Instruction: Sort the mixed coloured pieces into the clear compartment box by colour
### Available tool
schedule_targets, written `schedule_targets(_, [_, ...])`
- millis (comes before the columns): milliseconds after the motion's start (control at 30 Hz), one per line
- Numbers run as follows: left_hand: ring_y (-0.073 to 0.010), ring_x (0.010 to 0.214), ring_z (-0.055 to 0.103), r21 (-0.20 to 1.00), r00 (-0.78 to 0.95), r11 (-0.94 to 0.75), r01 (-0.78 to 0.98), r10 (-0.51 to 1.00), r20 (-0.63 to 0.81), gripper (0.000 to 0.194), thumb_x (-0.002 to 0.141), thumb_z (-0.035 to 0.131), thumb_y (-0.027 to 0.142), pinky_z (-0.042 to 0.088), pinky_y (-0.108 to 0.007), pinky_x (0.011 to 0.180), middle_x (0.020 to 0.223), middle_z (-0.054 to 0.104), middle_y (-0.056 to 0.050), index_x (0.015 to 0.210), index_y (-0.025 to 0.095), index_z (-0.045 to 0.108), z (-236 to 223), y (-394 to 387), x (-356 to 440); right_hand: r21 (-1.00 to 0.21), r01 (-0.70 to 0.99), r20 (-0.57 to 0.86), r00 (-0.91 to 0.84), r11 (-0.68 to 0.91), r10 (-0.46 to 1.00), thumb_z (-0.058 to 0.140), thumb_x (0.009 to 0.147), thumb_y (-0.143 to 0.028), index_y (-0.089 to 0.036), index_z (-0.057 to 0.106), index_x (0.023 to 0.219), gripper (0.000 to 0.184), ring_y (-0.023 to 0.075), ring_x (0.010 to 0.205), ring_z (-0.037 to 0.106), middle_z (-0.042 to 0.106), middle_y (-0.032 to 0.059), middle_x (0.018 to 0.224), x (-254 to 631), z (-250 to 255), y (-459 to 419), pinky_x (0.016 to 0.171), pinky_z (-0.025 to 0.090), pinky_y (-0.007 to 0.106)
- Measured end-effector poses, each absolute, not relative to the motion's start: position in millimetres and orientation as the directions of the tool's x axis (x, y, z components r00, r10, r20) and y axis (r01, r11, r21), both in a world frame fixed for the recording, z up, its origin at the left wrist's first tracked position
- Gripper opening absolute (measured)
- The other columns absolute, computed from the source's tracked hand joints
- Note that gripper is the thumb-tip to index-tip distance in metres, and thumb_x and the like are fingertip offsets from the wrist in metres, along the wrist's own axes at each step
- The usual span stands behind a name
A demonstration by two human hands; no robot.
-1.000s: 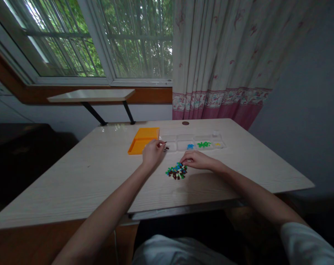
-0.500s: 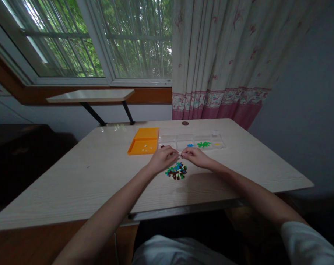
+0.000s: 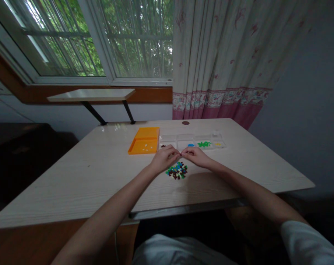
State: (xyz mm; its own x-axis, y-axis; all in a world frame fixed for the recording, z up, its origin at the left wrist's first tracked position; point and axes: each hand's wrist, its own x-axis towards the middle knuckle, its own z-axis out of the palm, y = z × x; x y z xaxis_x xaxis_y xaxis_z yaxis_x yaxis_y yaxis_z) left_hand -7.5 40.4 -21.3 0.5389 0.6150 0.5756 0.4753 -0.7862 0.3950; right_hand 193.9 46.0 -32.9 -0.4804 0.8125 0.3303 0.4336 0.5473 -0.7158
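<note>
My left hand (image 3: pixel 166 158) and my right hand (image 3: pixel 197 156) meet fingertip to fingertip above the table, both closed in a pinch. Between them shows a small dark reddish-brown piece (image 3: pixel 180 154); its exact shape is too small to make out. Just below the fingers lies a loose pile of small plastic pieces (image 3: pixel 177 170), brown, green, blue and a few yellow. Behind my hands stands a clear divided tray (image 3: pixel 185 138). Blue pieces (image 3: pixel 190 145), green pieces (image 3: pixel 203 144), yellow pieces (image 3: pixel 218 144) and brown pieces (image 3: pixel 163 146) sit in separate compartments. My left hand partly hides the tray's front.
An open orange case (image 3: pixel 147 133) with several white bits (image 3: pixel 147 148) lies left of the tray. A raised white shelf (image 3: pixel 92 95) on black legs stands at the table's back left. A brown disc (image 3: pixel 185 123) is set near the table's (image 3: pixel 100 180) back edge.
My left hand has shifted slightly right, so its fingertips now meet those of my right hand at the dark piece. The pile and the tray look unchanged.
</note>
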Motion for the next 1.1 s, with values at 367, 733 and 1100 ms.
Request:
schedule_targets(367, [-0.0123,0.069,0.051,0.458,0.292,-0.73,0.507,0.645,0.706,0.016,0.086,0.047,0.027,0.042,-0.024,0.062,0.082,0.058,-0.005,0.088,0.017,0.058,-14.8,41.0,-13.0,-0.487,0.43,0.29,-0.741,0.76,0.605,0.054,0.082,-0.024,-0.017,0.068,0.093,0.019,0.0127,0.072,0.056,0.064,0.0058,0.081,207.7,-27.3,45.2,0.068,0.042,0.023])
schedule_targets(733, [-0.012,0.068,0.051,0.446,0.298,-0.709,0.546,0.662,0.688,0.016,0.086,0.047,0.028,0.042,-0.023,0.061,0.081,0.057,-0.004,0.086,0.017,0.058,-14.6,42.1,-15.0,-0.492,0.419,0.28,-0.754,0.763,0.594,0.054,0.083,-0.02,-0.015,0.068,0.089,0.016,0.0142,0.077,0.059,0.066,0.0067,0.082,206.6,-26.2,44.7,0.071,0.044,0.025])
schedule_targets(1100, [-0.0167,0.074,0.055,0.469,0.053,-0.425,0.774,0.782,0.621,0.013,0.08,0.053,0.029,0.04,-0.026,0.064,0.081,0.058,-0.004,0.08,0.019,0.062,-19.4,56.0,-23.5,-0.467,0.464,0.271,-0.736,0.753,0.621,0.053,0.084,-0.024,-0.016,0.069,0.088,0.019,0.0142,0.077,0.059,0.066,0.0065,0.081,209.7,-29.2,47.6,0.072,0.043,0.024])
